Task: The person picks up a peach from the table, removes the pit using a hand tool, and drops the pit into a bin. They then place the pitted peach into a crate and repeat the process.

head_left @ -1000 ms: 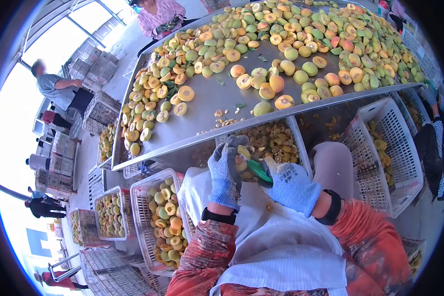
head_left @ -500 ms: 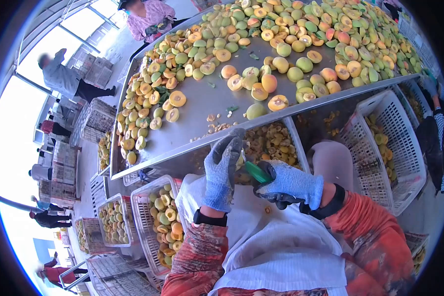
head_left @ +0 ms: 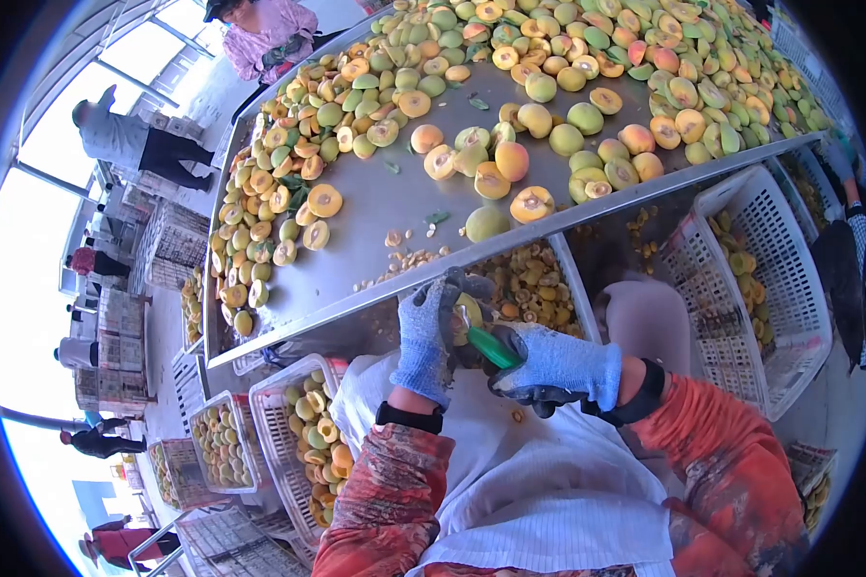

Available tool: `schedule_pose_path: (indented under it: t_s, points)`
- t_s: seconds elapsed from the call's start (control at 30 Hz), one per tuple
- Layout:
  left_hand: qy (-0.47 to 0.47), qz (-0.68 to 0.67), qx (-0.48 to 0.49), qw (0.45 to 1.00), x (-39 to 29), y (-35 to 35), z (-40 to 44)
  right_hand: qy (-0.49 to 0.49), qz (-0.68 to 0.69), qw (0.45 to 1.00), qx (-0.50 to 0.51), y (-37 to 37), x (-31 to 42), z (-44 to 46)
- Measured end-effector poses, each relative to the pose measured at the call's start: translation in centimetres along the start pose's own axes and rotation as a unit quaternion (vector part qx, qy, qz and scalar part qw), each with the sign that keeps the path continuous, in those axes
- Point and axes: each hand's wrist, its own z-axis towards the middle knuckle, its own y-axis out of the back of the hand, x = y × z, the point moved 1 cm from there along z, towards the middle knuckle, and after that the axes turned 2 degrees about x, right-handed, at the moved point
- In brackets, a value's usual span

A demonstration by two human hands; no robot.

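My left hand [head_left: 431, 327], in a blue knit glove with dark, dirty fingers, is closed around a yellow-green apricot [head_left: 468, 313] beyond the table's front edge. Part of the fruit is covered by the fingers. In my right hand [head_left: 560, 367], gloved the same way, is a green-handled tool [head_left: 494, 348] pointing at the fruit. Its working end is hidden against the apricot. Below both hands, a crate of apricot scraps and pits [head_left: 532, 288] shows under the table edge.
A metal table [head_left: 356, 226] bears many whole and halved apricots [head_left: 394, 82], with loose pits [head_left: 416, 258] near its edge. White crates of fruit stand at left [head_left: 277, 423] and right [head_left: 789, 288]. A person in pink [head_left: 260, 38] stands across the table; other people are farther left.
The view has shifted slightly, so the table appears lower and farther left. My left hand has turned, and the apricot in it shows more clearly. The tool stays in my right hand.
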Motion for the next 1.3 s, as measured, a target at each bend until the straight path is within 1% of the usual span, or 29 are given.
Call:
schedule_pose_path:
  t_s: [0.07,0.13,0.17,0.23,0.3,0.33,0.37,0.43,0.47,0.53,0.57,0.6,0.63,0.67,0.7,0.73,0.8,0.83,0.87,0.93,0.97,1.0,1.07,1.1,1.13,1.17,1.2,1.27,1.3]
  points:
    - [0.088,-0.098,0.089,0.987,-1.2,-0.7,-0.1,-0.008,0.014,1.0,0.011,0.6,-0.7,0.7]
    - [0.079,-0.115,0.082,0.987,-0.8,-0.7,1.2,0.018,0.168,0.985,0.041,0.9,-1.6,1.5]
    - [0.072,-0.128,0.075,0.986,-0.7,-0.8,1.6,0.017,0.164,0.985,0.041,1.0,-1.7,1.5]
    - [0.094,-0.176,0.063,0.978,-0.8,-1.2,1.9,0.042,0.286,0.954,0.085,1.0,-1.7,1.6]
    - [0.155,-0.243,0.075,0.955,-1.8,-1.4,1.3,0.045,0.291,0.953,0.073,0.6,-1.7,1.5]
    - [0.151,-0.244,0.073,0.955,-1.5,-1.0,1.4,0.049,0.301,0.951,0.058,0.4,-1.7,1.5]
    - [0.148,-0.255,0.031,0.955,-0.7,-0.5,1.7,0.048,0.299,0.951,0.061,0.2,-1.6,1.5]
    - [0.133,-0.304,-0.044,0.942,-0.4,0.1,1.7,0.107,0.28,0.949,0.094,-0.2,-1.3,1.4]
    - [0.129,-0.308,-0.046,0.942,-0.5,0.7,1.5,0.105,0.276,0.951,0.097,-0.4,-0.8,1.2]
    - [0.152,-0.302,0.021,0.941,-0.8,1.8,1.1,0.129,0.216,0.968,0.013,-0.6,0.3,0.5]
    - [0.136,-0.259,-0.008,0.956,-1.5,1.8,0.4,0.144,0.175,0.974,-0.025,-0.3,0.4,0.4]
    - [0.131,-0.262,-0.01,0.956,-1.8,2.1,0.1,0.144,0.171,0.975,-0.02,0.7,-1.3,1.3]
    - [0.121,-0.264,-0.009,0.957,-2.0,2.4,-0.1,0.202,-0.204,0.924,-0.253,2.5,-4.0,3.0]
    - [0.11,-0.265,-0.006,0.958,-2.4,2.5,-0.2,0.223,-0.536,0.686,-0.439,2.2,-3.8,3.3]
    - [0.104,-0.268,-0.004,0.958,-2.8,2.7,-0.1,0.197,-0.518,0.708,-0.439,1.9,-3.9,2.4]
    - [0.093,-0.281,0.005,0.955,-2.8,3.1,-0.3,0.197,-0.52,0.708,-0.434,1.0,-3.1,1.9]
    - [0.086,-0.291,0.018,0.953,-2.0,3.6,-0.4,0.151,-0.473,0.799,-0.34,-0.8,-2.2,1.9]
    - [0.084,-0.294,0.04,0.951,-1.7,3.7,-0.2,0.174,-0.535,0.755,-0.339,-2.1,-2.2,2.0]
    - [0.082,-0.298,0.06,0.949,-1.5,3.7,-0.1,0.175,-0.535,0.753,-0.341,-2.8,-2.0,2.1]
    - [0.062,-0.284,0.046,0.956,-1.6,2.9,-0.7,0.153,-0.492,0.789,-0.335,-3.7,-1.9,2.4]
    - [0.045,-0.27,0.03,0.961,-1.9,2.4,-1.1,0.192,-0.508,0.77,-0.335,-4.0,-2.0,2.4]
    - [0.044,-0.27,0.03,0.961,-2.1,2.2,-1.3,0.193,-0.509,0.769,-0.335,-4.1,-2.3,2.6]
    - [0.087,-0.252,0.005,0.964,-2.4,1.5,-1.6,0.231,-0.532,0.748,-0.322,-4.5,-2.3,2.6]
    - [0.055,-0.234,-0.009,0.971,-2.6,0.7,-1.9,0.23,-0.533,0.746,-0.325,-4.3,-1.8,2.1]
    - [0.057,-0.233,-0.006,0.971,-2.7,0.4,-2.2,0.174,-0.354,0.893,-0.215,-4.5,-0.4,1.2]
    - [0.079,-0.244,0.012,0.966,-2.8,0.2,-2.5,0.11,-0.148,0.979,-0.093,-4.6,0.2,0.5]
    - [0.1,-0.255,0.03,0.961,-2.9,0.2,-2.5,0.111,-0.146,0.978,-0.097,-4.4,-0.1,0.4]
    - [0.076,-0.26,0.034,0.962,-2.4,0.9,-1.9,0.102,0.113,0.988,0.023,-4.1,-0.8,0.3]
    - [0.052,-0.264,0.037,0.962,-2.2,1.5,-1.6,0.1,0.121,0.987,0.037,-4.2,-0.6,0.1]
